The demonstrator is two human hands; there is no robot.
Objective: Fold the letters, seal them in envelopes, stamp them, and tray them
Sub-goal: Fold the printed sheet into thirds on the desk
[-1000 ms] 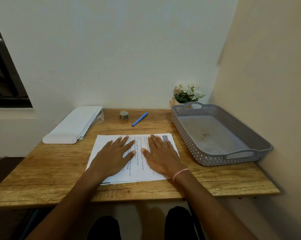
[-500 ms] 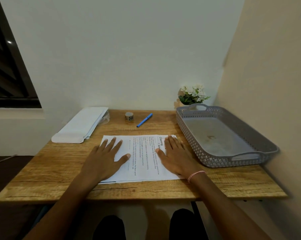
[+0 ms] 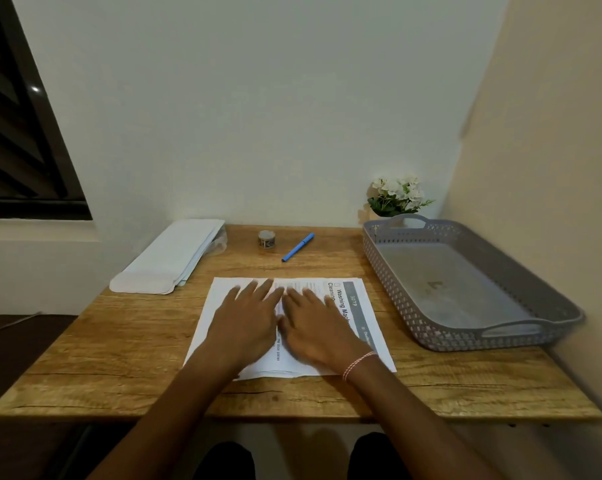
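the letters, a small stack of printed sheets, lie flat at the near middle of the table, turned so the heading runs along the 3 o'clock edge. at the near edge the sheets are not quite squared and lower ones peek out.

both hands lie palm down on the stack, side by side. the left hand covers the middle, fingers straight and slightly spread, pointing to 12 o'clock. the right hand lies just beside it at 3 o'clock, fingers likewise straight and flat; neither hand curls round or pinches anything. the inner edges of the hands look to be touching, though blur there makes it hard to tell. a bracelet circles the right wrist.

from the letters, a pile of envelopes lies at 10 o'clock, flaps toward the near side. a small roll stands at 12 o'clock, with a blue pen just beside it toward 1 o'clock. a grey tray sits at 3 o'clock, along the right wall. white flowers stand behind the tray's far end.
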